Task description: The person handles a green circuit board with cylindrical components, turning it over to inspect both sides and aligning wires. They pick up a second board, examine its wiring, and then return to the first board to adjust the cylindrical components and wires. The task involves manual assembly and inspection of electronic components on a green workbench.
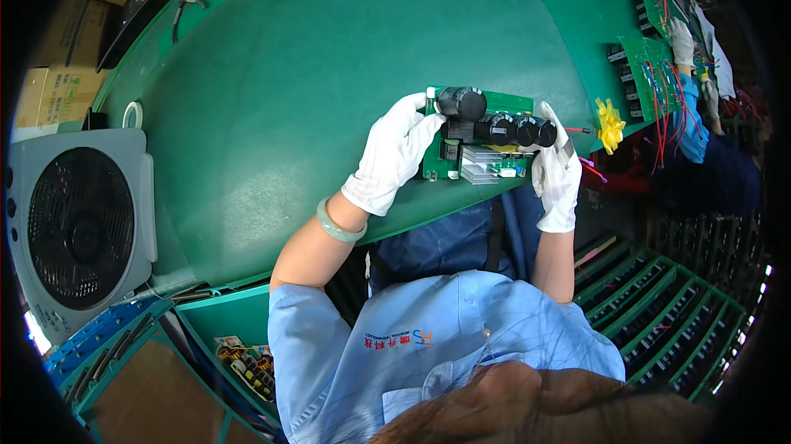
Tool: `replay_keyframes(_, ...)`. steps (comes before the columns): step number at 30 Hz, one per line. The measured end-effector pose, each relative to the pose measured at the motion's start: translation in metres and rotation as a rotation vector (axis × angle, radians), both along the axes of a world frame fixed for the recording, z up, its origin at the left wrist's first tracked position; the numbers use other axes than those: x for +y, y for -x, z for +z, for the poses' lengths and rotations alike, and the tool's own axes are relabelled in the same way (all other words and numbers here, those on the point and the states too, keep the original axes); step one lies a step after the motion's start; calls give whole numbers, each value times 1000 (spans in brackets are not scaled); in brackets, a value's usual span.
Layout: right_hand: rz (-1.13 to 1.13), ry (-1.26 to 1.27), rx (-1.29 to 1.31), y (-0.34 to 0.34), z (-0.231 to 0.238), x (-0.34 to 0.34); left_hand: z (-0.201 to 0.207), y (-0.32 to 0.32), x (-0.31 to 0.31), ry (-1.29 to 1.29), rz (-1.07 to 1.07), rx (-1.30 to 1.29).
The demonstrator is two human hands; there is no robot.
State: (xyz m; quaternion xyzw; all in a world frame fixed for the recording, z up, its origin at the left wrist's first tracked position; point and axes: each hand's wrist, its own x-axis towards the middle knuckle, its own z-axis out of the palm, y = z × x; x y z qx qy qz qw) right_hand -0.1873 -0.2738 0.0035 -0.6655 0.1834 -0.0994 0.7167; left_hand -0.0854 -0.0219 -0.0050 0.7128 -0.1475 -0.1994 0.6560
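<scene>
A green circuit board (512,104) is held up between my two white-gloved hands, above the near edge of the green table mat. On it stand several black cylindrical capacitors (500,128), a larger one at the upper left, and silver finned heat sinks (478,165) lower down. My left hand (393,150) grips the board's left edge, thumb near the large capacitor. Around the right edge, my right hand (559,176) has its fingers closed, partly behind the board. Both hands' far fingertips are hidden.
A grey box fan (82,226) stands at the left, with cardboard boxes (72,102) beyond. Across the table's right side are a yellow bundle (610,126), wired circuit boards (651,73) and a co-worker's gloved hand (681,40). Green slotted racks (667,312) stand at lower right.
</scene>
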Motion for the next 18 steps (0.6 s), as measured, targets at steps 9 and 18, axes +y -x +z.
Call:
replay_keyframes(9,95,-5,-72,1,-16,-6,-19,-2,-6,43,97,-194)
replay_keyframes(18,91,10,64,0,4,-3,-10,-4,-5,52,75,-48)
